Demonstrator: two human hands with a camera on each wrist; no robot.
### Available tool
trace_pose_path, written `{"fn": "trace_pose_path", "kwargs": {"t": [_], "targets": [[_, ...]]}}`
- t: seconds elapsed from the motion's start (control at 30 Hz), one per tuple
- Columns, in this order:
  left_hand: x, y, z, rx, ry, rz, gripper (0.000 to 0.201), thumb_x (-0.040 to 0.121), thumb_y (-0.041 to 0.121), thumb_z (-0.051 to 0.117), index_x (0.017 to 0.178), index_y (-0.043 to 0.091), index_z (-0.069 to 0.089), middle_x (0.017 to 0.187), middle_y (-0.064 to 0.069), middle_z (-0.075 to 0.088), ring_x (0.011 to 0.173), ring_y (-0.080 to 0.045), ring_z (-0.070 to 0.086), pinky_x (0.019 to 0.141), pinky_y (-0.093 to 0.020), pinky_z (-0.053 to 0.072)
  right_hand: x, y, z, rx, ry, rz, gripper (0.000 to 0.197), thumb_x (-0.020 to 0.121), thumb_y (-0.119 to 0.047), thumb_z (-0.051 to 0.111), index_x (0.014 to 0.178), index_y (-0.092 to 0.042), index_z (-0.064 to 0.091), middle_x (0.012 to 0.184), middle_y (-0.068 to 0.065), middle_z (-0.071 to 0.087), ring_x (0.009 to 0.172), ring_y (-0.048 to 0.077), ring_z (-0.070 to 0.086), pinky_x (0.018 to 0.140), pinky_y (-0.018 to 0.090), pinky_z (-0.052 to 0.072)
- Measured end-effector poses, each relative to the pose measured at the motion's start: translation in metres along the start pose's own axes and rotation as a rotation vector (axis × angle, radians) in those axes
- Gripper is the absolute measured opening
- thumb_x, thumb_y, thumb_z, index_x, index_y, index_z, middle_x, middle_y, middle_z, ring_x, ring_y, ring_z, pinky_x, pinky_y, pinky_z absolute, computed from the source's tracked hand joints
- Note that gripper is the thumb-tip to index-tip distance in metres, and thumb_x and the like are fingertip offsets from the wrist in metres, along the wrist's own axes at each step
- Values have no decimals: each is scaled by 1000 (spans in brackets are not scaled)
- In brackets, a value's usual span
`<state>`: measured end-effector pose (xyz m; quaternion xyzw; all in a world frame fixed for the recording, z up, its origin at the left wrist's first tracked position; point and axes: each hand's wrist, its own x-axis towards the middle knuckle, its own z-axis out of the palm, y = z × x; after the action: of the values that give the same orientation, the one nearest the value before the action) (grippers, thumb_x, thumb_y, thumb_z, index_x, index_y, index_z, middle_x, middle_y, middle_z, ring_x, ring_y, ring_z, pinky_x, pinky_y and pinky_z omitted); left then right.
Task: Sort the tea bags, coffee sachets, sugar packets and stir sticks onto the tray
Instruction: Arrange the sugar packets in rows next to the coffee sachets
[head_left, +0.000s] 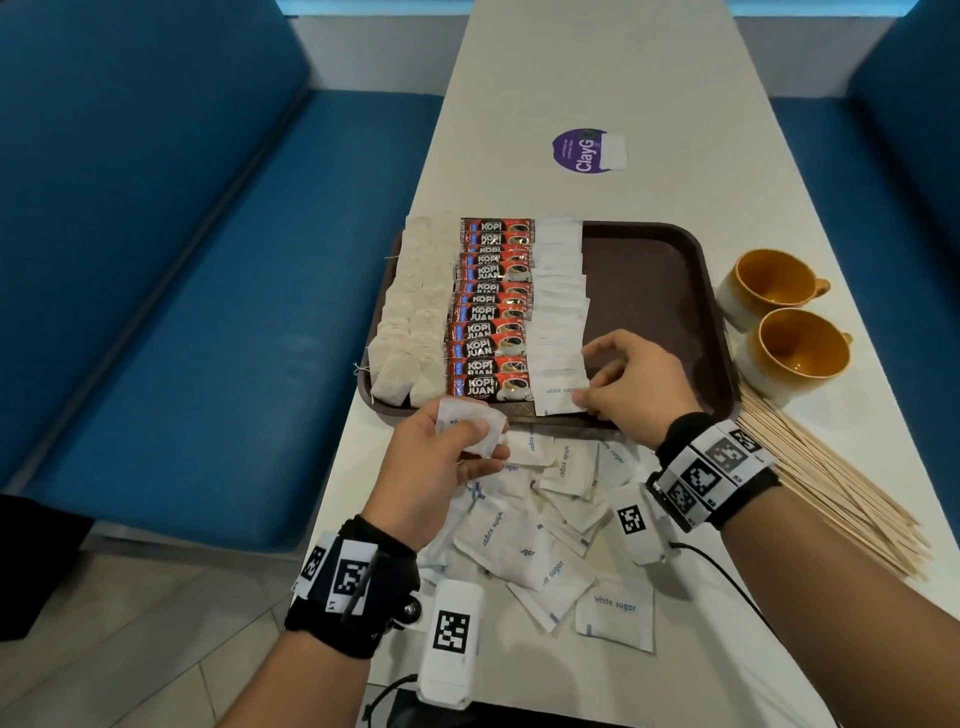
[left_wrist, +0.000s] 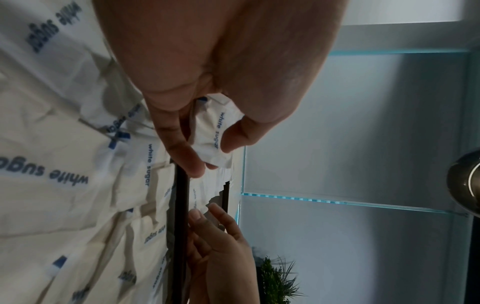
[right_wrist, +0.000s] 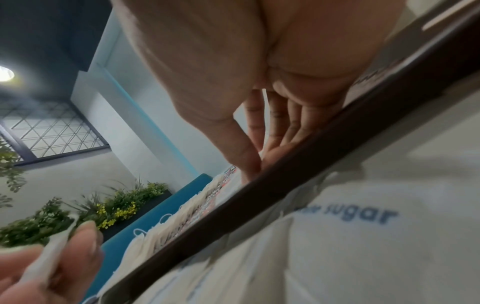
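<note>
A brown tray (head_left: 649, 291) holds a column of tea bags (head_left: 410, 317), a column of red coffee sachets (head_left: 491, 312) and a column of white sugar packets (head_left: 561, 301); its right half is bare. My right hand (head_left: 589, 384) pinches the right edge of the nearest sugar packet (head_left: 558, 397), which lies at the tray's front. My left hand (head_left: 485, 441) hovers over the tray's front rim and grips a crumpled sugar packet (left_wrist: 210, 131) between thumb and fingers. Loose sugar packets (head_left: 540, 519) lie piled on the table under my wrists. Wooden stir sticks (head_left: 831, 493) lie fanned out at the right.
Two orange-lined mugs (head_left: 769, 280) (head_left: 800, 348) stand just right of the tray. A purple sticker (head_left: 582, 150) lies flat on the far tabletop. Blue benches (head_left: 182, 312) flank the narrow table, whose left edge runs close to the tray.
</note>
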<state>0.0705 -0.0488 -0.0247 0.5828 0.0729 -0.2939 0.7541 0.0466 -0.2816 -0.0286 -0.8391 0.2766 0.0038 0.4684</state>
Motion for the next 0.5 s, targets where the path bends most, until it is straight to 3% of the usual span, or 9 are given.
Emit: {"fn": "trace_pose_path", "kwargs": {"t": [0.23, 0.3, 0.4, 0.5], "targets": [[1, -3, 2, -35, -9, 42, 41, 96, -19, 36, 123, 4, 55, 115, -16, 70, 90, -40, 75, 73, -31, 62, 2, -3, 5, -97, 7, -20, 40, 76, -17, 90, 104, -24, 62, 86, -1, 68, 79, 14, 67, 67, 23, 49], [2, -3, 2, -58, -7, 48, 39, 96, -20, 39, 127, 1, 51, 119, -18, 70, 92, -42, 75, 72, -30, 62, 1, -4, 4, -103, 3, -13, 39, 77, -19, 89, 104, -24, 61, 87, -2, 67, 80, 14, 66, 64, 22, 46], [2, -2, 2, -91, 12, 50, 34, 96, -17, 50, 125, -1, 50, 112, -21, 72, 90, -43, 75, 70, -30, 62, -4, -6, -1, -44, 36, -11, 34, 82, -23, 84, 105, -25, 59, 87, 0, 68, 79, 15, 67, 63, 23, 46], [4, 0, 3, -51, 40, 80, 32, 92, -12, 63, 120, 2, 54, 107, -21, 75, 85, -32, 75, 71, -31, 62, -18, -15, -5, 43, 31, -60, 23, 89, -31, 78, 105, -28, 63, 89, 2, 69, 78, 14, 67, 66, 24, 52]]}}
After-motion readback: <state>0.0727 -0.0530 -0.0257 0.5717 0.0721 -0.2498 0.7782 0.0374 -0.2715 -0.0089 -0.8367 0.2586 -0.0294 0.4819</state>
